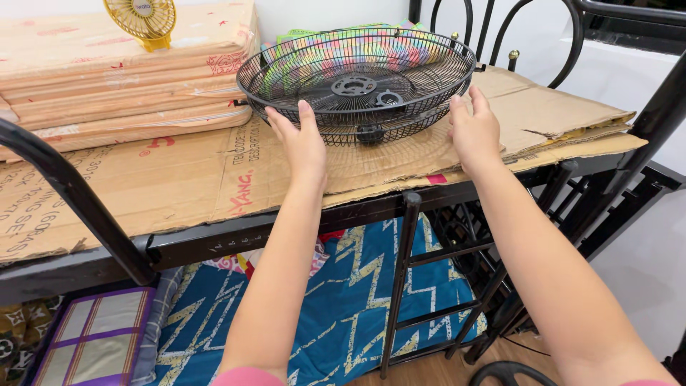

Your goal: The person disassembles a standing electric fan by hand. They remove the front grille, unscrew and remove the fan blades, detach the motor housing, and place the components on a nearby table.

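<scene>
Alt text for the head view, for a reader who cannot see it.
Two bare hands, left hand and right hand, reach to either side of a round black wire fan guard lying on flattened brown cardboard atop a black metal bed frame.

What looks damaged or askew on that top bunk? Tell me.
The flattened cardboard is torn along its right edge and hangs past the bed frame. The black fan grille lies concave side up between the left hand and right hand.

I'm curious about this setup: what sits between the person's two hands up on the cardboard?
In the head view, the black wire fan guard lies between the left hand and right hand, resting on flattened cardboard.
</scene>
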